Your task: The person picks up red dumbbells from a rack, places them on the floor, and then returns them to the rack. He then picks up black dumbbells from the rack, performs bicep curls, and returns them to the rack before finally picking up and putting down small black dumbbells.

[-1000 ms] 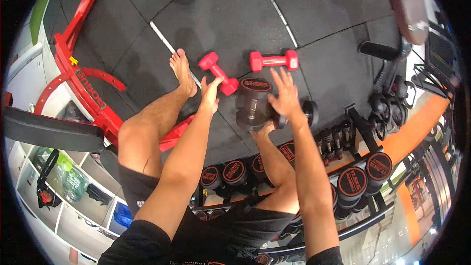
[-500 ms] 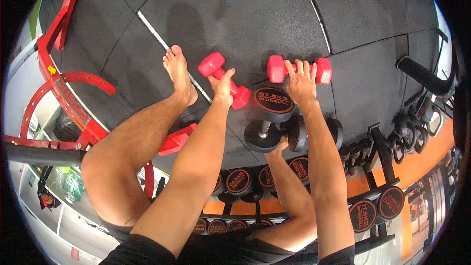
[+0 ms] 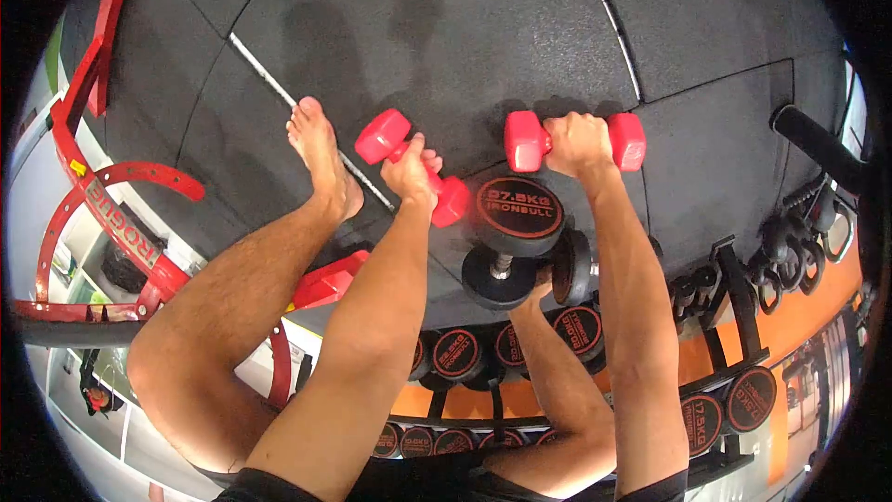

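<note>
My left hand [image 3: 410, 172] is wrapped round the handle of a red dumbbell [image 3: 382, 136], which slants from upper left to lower right. My right hand [image 3: 578, 142] is closed over the handle of a second red dumbbell [image 3: 626, 141], lying nearly level, with one head showing on each side of the fist. Just below and between the hands stands a large black dumbbell [image 3: 519, 208] on its end, with red lettering on its top face. Another black dumbbell [image 3: 572, 268] is beside it, partly hidden by my right forearm.
A bare foot [image 3: 319, 151] rests on the black mat floor left of the dumbbells. A red metal frame [image 3: 121, 223] curves along the left. A rack of black dumbbells [image 3: 455, 354] runs behind the legs, and kettlebells [image 3: 783, 246] hang about the right side.
My right hand has gone from fingers laid over its dumbbell to a closed grip. My left hand and its dumbbell appear slightly further left, and the whole view has shifted a little.
</note>
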`<state>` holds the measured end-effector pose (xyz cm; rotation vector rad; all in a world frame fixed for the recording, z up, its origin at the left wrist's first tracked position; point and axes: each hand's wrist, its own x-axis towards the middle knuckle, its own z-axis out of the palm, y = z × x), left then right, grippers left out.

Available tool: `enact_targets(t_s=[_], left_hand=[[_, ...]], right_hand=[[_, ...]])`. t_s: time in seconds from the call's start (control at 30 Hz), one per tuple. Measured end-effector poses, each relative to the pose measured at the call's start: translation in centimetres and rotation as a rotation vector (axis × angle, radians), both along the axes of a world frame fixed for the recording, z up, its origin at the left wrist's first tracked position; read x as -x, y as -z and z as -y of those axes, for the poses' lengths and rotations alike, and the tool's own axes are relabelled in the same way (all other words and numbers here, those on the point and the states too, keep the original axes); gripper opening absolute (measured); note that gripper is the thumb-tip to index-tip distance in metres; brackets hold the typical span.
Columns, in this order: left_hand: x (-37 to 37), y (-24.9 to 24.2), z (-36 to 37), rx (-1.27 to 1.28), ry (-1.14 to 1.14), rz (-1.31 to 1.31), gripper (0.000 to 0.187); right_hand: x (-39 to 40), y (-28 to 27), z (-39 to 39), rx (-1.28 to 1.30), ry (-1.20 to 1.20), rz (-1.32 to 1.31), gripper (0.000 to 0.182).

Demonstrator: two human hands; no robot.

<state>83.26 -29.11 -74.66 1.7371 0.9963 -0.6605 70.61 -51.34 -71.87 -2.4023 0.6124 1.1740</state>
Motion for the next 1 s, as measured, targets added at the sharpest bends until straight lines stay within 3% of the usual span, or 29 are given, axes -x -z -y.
enact_targets(t_s=[0.13, 0.2, 0.43, 0.53, 0.77, 0.9, 1.0], left_hand=[[0.2, 0.3, 0.4, -0.111, -0.026, 0.029, 0.017], [0.2, 0.6, 0.2, -0.044, -0.083, 0.06, 0.016], [0.3, 0.6, 0.9, -0.326, 0.092, 0.112, 0.012], [0.3, -0.1, 0.8, -0.15, 0.008, 0.024, 0.018], [-1.2, -1.0, -1.6, 0.179, 0.154, -0.208, 0.02], [-2.2, -6.4, -1.5, 0.237, 0.287, -0.274, 0.02], [-2.7, -11.9, -0.1, 0.291, 0.44, -0.336, 0.021]], right_hand=[[-0.1, -0.3, 0.0, -0.05, 0.031, -0.022, 0.023], [-0.1, 0.0, 0.1, -0.044, 0.05, -0.003, 0.021], [3.9, -4.7, -0.1, 0.044, 0.319, 0.075, 0.026], [6.7, -7.3, -0.2, 0.094, 0.447, 0.088, 0.027], [12.3, -16.1, -2.1, 0.1, 0.677, 0.05, 0.024], [14.2, -21.5, -5.3, 0.075, 0.9, 0.164, 0.023], [15.6, -24.9, -8.1, 0.069, 1.005, 0.181, 0.034]])
